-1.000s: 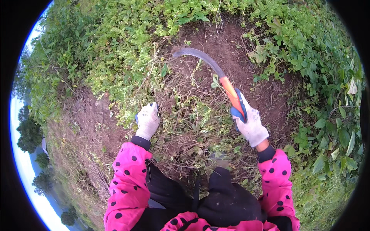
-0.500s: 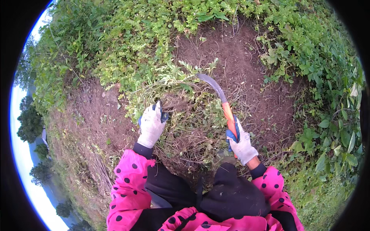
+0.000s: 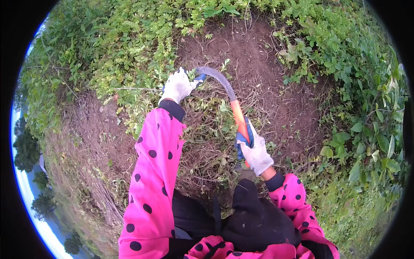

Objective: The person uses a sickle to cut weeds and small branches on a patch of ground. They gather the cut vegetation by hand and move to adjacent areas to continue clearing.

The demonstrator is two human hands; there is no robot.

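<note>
**Sickle blade curves in close to a gloved hand among the weeds**

Sickle (image 3: 224, 93) with an orange handle and a curved grey blade lies over a tangle of cut and standing weeds (image 3: 202, 125), at the edge of a bare soil patch (image 3: 258, 73). The right hand (image 3: 254, 151), in a white-and-blue work glove, has its fingers wrapped tight round the handle's lower end. The left hand (image 3: 177, 86), gloved the same, reaches forward into the green growth, fingers closed on what looks like a clump of stems, though the exact hold is partly hidden. The blade's tip sits just beside that left glove. The danger, on this showing, is plain: a pull of the blade toward the body could catch the left fingers, since the glove appears thin. Loose stalks underfoot could also snag the edge and jerk it off line toward the pink dotted sleeve (image 3: 151, 172).
</note>
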